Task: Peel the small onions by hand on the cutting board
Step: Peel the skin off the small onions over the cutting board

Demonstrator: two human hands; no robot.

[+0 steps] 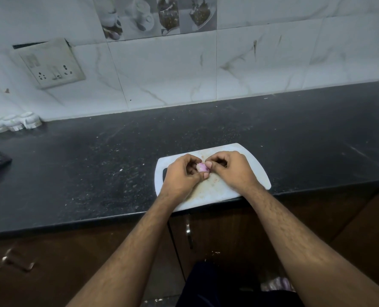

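While both forearms reach up from the bottom of the frame and meet just right of centre, the one small onion [201, 167] in view sits between the two hands, held a little above the white cutting board [256, 171]. The left hand [183, 172] cups it from the left, fingers curled round its far side and the thumb coming up beneath it. The right hand [230, 168] closes in from the right, its thumb and a fingertip [208, 165] pinching at the onion's right-hand end, so that hand looks to be the one doing the stripping while the left steadies. The pale pink flesh showing between the hands suggests most of the dry skin is already off, though its far side is hidden. Whether its long axis runs left to right between the hands, as it seems, I cannot tell for sure. By that reading, the next pull would go rightward, away from the left palm.

The board lies at the near edge of the dark worktop [95, 165], speckled with scraps. Farther back, in the upper left of the frame, a switch and socket plate [49, 63] hangs on the marble-patterned wall tiles [250, 69].
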